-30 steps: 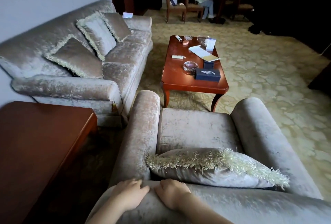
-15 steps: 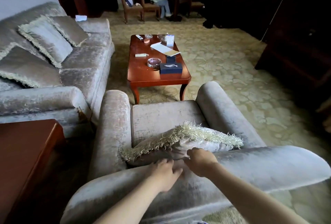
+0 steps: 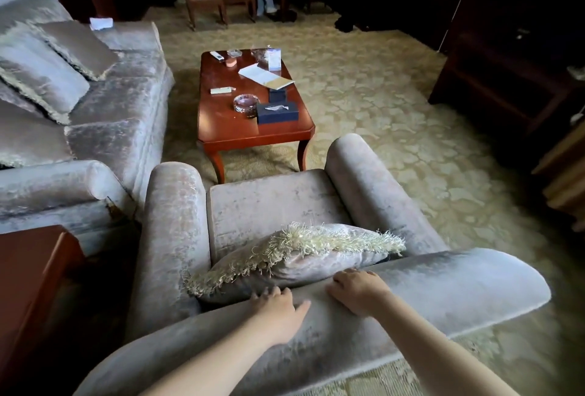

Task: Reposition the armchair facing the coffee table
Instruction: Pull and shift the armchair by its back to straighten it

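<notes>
The armchair fills the lower centre of the frame, seen from behind its backrest. Its open seat front points up the frame at the near end of the coffee table, whose two near legs stand between the lines of the armrests. Set against the views of the last second, this alignment reads much the same. The chair is judged close to square with the table, with only small trimming left.

The sofa runs down the left edge. Its near arm stands just beside the chair's left armrest and limits any swing that way. A dark side table at lower left hems in the rear left corner likewise.

The fringed cushion leans against the backrest, humped higher at mid-length than a second ago.

The left hand lies flat on the backrest top, fingers fairly straight, holding nothing. The right hand has its fingers curled over the front edge, gripping the backrest. Both have moved from the backrest's left end to near its middle and now sit apart.

On the worktop stand a tissue box, a glass ashtray and papers, which could shift if the chair bumps the table.
</notes>
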A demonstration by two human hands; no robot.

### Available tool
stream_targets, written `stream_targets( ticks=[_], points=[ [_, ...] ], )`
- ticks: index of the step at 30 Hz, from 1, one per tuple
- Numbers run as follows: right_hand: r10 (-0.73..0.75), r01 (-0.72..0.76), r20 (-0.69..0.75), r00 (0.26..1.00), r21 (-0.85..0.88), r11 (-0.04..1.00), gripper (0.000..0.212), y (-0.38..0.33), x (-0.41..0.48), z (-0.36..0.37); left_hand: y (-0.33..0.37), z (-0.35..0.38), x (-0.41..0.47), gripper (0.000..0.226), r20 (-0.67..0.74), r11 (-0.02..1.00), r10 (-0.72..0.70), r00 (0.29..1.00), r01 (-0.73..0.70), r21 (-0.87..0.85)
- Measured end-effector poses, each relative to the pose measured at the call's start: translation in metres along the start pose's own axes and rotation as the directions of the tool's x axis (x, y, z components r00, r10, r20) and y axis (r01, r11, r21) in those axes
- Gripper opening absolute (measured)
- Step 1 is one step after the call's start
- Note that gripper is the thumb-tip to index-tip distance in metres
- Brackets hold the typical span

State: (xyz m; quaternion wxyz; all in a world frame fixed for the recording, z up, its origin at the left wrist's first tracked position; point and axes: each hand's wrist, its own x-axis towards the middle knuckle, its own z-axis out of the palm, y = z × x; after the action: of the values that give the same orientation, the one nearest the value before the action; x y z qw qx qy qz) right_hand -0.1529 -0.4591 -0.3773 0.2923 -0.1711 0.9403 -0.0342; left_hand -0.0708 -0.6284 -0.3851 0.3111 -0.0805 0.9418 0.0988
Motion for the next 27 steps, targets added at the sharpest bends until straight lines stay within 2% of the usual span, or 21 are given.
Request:
stream_targets(
  ticks=[2,5,6,9,12,17,21,27],
  points=[
    [-0.014,0.013,0.044,0.999,0.033,0.999,0.046,0.023,0.011,-0.007,0.034,-0.001,0.012,0.074,-0.013,0.997,-0.032,0.999,0.031,-0.070],
    [-0.047,0.052,0.078,0.996,-0.067,0.996,0.051,0.078,0.026,-0.020,0.092,0.002,0.034,0.079,-0.040,0.970,-0.126,0.991,0.115,-0.215],
    [-0.054,0.061,0.083,0.995,-0.089,0.994,0.052,0.098,0.028,-0.022,0.109,0.003,0.039,0.079,-0.059,0.961,-0.175,0.983,0.158,-0.226],
    [-0.143,0.147,0.040,0.989,-0.130,0.981,0.057,0.144,0.026,-0.023,0.144,0.003,0.049,0.082,-0.119,0.956,-0.282,0.952,0.269,-0.114],
    [-0.219,0.220,0.022,0.975,-0.153,0.963,0.065,0.158,0.024,-0.023,0.154,-0.001,0.048,0.082,-0.088,0.945,-0.325,0.942,0.321,-0.058],
    [-0.235,0.236,0.028,0.972,-0.136,0.962,0.066,0.154,0.023,-0.024,0.153,0.004,0.031,0.084,-0.151,0.936,-0.348,0.925,0.333,-0.113],
    [-0.266,0.256,-0.068,0.962,-0.126,0.958,0.062,0.162,0.014,-0.019,0.159,0.013,0.024,0.089,-0.175,0.937,-0.347,0.922,0.330,-0.117],
    [-0.346,0.307,-0.212,0.914,-0.196,0.931,0.068,0.179,-0.008,-0.010,0.166,0.020,0.013,0.085,-0.229,0.936,-0.351,0.908,0.338,-0.099]
  ],
)
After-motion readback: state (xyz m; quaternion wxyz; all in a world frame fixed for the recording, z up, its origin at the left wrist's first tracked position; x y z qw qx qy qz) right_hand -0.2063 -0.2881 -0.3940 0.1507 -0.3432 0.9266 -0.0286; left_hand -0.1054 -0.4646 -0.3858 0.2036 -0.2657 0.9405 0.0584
